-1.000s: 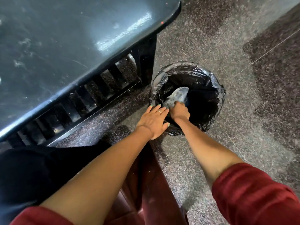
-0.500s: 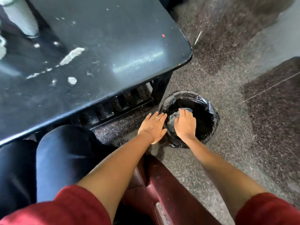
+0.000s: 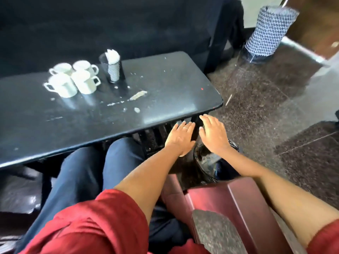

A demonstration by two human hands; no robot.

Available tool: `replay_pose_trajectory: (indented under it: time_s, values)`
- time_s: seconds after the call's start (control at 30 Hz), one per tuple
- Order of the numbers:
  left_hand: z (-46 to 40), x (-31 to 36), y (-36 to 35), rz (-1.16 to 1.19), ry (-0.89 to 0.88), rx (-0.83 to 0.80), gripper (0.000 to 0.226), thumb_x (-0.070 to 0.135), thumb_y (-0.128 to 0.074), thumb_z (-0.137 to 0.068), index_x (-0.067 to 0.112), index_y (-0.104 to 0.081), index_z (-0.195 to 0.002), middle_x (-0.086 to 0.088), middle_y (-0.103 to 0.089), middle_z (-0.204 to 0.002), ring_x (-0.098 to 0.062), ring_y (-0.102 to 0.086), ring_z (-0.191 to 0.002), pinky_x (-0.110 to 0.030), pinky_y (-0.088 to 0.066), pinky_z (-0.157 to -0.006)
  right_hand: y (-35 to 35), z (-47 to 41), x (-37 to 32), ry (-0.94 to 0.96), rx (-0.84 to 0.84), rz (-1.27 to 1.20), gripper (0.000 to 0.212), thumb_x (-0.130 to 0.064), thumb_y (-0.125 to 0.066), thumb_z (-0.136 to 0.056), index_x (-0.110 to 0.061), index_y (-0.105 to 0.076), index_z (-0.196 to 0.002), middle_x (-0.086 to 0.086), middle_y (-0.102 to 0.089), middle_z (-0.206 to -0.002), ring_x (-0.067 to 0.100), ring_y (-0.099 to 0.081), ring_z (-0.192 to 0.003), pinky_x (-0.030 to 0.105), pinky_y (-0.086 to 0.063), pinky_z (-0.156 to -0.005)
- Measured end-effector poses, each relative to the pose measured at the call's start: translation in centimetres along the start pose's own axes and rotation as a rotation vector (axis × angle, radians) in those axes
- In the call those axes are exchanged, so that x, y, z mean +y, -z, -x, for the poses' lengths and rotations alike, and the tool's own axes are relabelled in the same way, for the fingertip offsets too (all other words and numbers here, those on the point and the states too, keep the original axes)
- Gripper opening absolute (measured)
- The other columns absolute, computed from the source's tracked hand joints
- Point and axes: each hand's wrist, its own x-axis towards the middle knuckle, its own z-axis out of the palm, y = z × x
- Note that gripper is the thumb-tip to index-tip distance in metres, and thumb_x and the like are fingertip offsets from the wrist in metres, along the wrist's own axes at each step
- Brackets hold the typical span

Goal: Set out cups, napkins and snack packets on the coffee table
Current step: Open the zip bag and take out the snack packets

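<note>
The black coffee table (image 3: 165, 85) has crumbs (image 3: 137, 95) on it, four white cups (image 3: 73, 79) in a bunch at the far side, and a holder of napkins (image 3: 112, 67) just beside them; the floor is dark speckled stone. A moment ago my hands were at the black bin (image 3: 207, 160) and my right one held a scrap. Now my left hand (image 3: 180, 138) and right hand (image 3: 213, 133) are up by the table's near corner, fingers spread, holding nothing
</note>
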Motion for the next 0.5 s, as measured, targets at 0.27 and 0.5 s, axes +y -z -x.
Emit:
replay_pose_trajectory:
  time_s: [0.27, 0.5]
  values:
    - [4.3, -4.9, 8.1, -0.018, 0.080, 0.251, 0.069, 0.037, -0.041, -0.098, 0.010, -0.008, -0.152, -0.006, -0.015, -0.160, -0.024, -0.008, -0.149, -0.040, -0.004, -0.121, 9.3, -4.2, -9.0, 0.241, 0.084, -0.009, 0.050, -0.022, -0.048, -0.094, -0.011, -0.038, -0.142, 0.008, -0.038, -0.149, 0.024, -0.034, -0.138, 0.040, -0.026, -0.112]
    - [10.5, -12.4, 13.0, -0.036, 0.218, 0.393, 0.070, 0.037, -0.042, -0.097, 0.010, -0.008, -0.152, -0.005, -0.015, -0.160, -0.023, -0.008, -0.148, -0.040, -0.005, -0.121, 11.8, -5.7, -19.0, 0.424, 0.106, -0.030, 0.052, -0.023, -0.046, -0.095, -0.013, -0.033, -0.144, 0.008, -0.033, -0.152, 0.023, -0.030, -0.139, 0.037, -0.022, -0.112]
